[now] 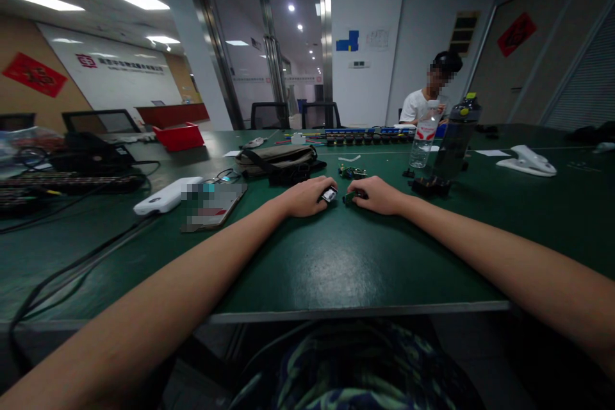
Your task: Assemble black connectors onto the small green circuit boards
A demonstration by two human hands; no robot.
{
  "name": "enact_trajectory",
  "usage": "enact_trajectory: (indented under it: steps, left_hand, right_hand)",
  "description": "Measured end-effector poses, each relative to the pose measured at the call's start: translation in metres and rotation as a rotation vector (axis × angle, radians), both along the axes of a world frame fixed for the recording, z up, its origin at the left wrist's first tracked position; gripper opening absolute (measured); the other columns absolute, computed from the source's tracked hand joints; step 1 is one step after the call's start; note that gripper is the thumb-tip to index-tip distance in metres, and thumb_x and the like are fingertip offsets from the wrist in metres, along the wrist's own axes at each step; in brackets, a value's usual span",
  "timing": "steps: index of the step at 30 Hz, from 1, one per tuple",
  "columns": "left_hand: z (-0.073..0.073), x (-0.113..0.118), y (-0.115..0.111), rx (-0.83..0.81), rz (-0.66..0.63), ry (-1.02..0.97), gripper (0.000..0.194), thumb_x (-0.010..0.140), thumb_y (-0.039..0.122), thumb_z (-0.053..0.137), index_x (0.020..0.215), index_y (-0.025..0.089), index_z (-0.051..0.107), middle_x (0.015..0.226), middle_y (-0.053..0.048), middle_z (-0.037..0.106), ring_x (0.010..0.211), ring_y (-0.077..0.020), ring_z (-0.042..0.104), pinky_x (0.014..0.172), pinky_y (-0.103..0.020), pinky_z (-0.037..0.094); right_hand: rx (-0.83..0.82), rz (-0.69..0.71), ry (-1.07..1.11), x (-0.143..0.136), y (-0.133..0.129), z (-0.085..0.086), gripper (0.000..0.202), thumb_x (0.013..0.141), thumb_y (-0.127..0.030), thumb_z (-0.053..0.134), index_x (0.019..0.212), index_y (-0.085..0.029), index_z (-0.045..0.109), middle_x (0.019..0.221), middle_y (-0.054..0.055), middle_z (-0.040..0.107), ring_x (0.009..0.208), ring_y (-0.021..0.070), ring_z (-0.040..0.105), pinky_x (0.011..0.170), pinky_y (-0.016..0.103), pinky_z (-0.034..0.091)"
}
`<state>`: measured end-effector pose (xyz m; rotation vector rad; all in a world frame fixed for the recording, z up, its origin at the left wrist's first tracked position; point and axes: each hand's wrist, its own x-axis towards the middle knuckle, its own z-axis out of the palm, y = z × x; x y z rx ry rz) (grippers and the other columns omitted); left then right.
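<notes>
My left hand [310, 196] is closed on a small black part with a white piece [329, 194] on it, just above or on the green table [331, 256]. Facing it across a narrow gap, my right hand [377, 194] pinches a small green circuit board [352, 196]. The exact kind of the black-and-white part is too small to make out. Just beyond both hands lies a cluster of green circuit boards [353, 172], touching neither hand as far as I can see.
Left of my hands are a phone [216, 208], a white power bank [168, 195] with cables and a dark bag [278, 163]. To the right stand a clear bottle [423, 138] and a dark bottle [456, 141]; a white device [527, 161] lies farther right. Another person [413, 106] sits opposite.
</notes>
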<state>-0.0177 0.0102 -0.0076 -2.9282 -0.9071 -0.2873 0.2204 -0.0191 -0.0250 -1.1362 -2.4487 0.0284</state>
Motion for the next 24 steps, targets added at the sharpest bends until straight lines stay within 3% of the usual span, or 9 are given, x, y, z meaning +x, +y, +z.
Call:
enact_trajectory:
  steps: [6,10,16,19,24]
  left_hand:
    - [0.002,-0.002,-0.003,-0.024,0.062,0.030,0.060,0.076,0.010,0.049,0.135,0.020,0.046,0.132,-0.010,0.057,0.122,-0.0235,0.058,0.107,-0.036,0.045]
    - [0.004,-0.002,-0.006,-0.018,0.115,0.050,0.062,0.081,0.026,0.055,0.140,0.018,0.042,0.137,-0.012,0.055,0.125,-0.0262,0.057,0.107,-0.038,0.045]
    - [0.001,-0.001,-0.001,0.006,0.230,0.029,0.054,0.087,0.055,0.055,0.126,0.017,0.054,0.129,-0.013,0.061,0.119,-0.0289,0.060,0.102,-0.040,0.048]
    - [-0.001,-0.003,0.005,-0.011,0.187,-0.006,0.049,0.087,0.051,0.057,0.123,0.018,0.057,0.126,-0.012,0.064,0.118,-0.0272,0.061,0.102,-0.039,0.048]
    - [-0.003,-0.007,0.011,-0.046,0.032,-0.080,0.051,0.082,0.029,0.060,0.131,0.018,0.054,0.130,-0.010,0.063,0.120,-0.0239,0.058,0.106,-0.037,0.045]
  right_hand:
    - [0.005,0.003,0.000,0.000,0.001,0.000,0.019,0.081,-0.012,0.063,0.099,-0.016,0.071,0.086,0.004,0.071,0.075,0.0149,0.061,0.073,0.024,0.041]
    - [0.006,0.004,0.002,-0.001,0.001,-0.001,0.019,0.081,-0.012,0.064,0.098,-0.016,0.071,0.083,0.003,0.069,0.073,0.0141,0.059,0.072,0.024,0.040]
    - [-0.001,0.006,0.005,-0.001,0.002,-0.002,0.019,0.082,-0.012,0.063,0.099,-0.016,0.071,0.081,0.003,0.068,0.070,0.0132,0.057,0.071,0.024,0.040]
    - [0.002,0.009,0.013,0.000,0.002,-0.002,0.019,0.081,-0.012,0.063,0.098,-0.017,0.071,0.081,0.002,0.068,0.071,0.0132,0.057,0.071,0.024,0.039]
    - [-0.012,0.000,-0.003,0.000,0.001,0.000,0.020,0.082,-0.013,0.063,0.099,-0.016,0.071,0.082,0.003,0.068,0.071,0.0136,0.058,0.071,0.024,0.039]
